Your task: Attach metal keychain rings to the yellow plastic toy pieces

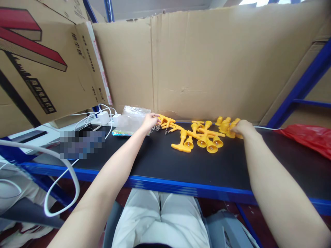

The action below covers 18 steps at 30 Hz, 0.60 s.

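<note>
A black-topped workbench with a blue metal edge [165, 184] runs across the view. Behind it stands a tall wall of plain brown cardboard sheets [207, 62]. A blue steel shelving upright [301, 88] slants up at the right, and daylight glows at the top right corner.

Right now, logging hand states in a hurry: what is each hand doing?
Left hand: fingers on a yellow keychain piece; grip unclear.
Right hand: resting on the yellow pieces; grip unclear.
</note>
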{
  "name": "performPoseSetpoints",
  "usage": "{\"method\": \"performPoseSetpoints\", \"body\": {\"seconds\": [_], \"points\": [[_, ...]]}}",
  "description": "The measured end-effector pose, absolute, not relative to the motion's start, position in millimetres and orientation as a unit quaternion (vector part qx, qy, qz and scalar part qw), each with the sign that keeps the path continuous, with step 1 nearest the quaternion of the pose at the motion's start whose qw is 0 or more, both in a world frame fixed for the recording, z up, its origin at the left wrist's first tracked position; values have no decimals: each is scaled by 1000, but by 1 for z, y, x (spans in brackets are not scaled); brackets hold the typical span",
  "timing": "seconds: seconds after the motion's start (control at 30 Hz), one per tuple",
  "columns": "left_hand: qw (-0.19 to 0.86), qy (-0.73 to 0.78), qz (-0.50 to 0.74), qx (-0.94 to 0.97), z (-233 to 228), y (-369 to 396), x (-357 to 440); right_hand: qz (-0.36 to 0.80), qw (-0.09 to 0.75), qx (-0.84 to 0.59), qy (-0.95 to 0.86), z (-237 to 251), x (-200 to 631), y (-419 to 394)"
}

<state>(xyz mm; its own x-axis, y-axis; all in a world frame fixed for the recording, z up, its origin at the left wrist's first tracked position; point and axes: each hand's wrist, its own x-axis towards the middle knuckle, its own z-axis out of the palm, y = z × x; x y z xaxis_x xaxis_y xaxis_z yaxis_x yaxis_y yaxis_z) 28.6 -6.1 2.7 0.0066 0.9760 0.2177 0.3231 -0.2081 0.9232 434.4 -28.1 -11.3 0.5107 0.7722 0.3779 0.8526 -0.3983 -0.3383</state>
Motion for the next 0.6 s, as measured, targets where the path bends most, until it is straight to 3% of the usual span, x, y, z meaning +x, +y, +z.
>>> {"method": "performPoseSetpoints", "body": {"seconds": [0.1, 0.27, 0.4, 0.6], "points": [[342, 518, 488, 614, -1, 0, 25, -9, 171, -873, -457, -3, 426, -33], [345, 498, 523, 600, -3, 3, 22, -37, 146, -892, -426, 18, 398, -48], [351, 481, 541, 594, -1, 2, 23, -100, 176, -815, -544, 28, 379, -52], [353, 467, 541, 603, -1, 1, 25, 33, 98, -694, -712, 24, 337, -49]]}}
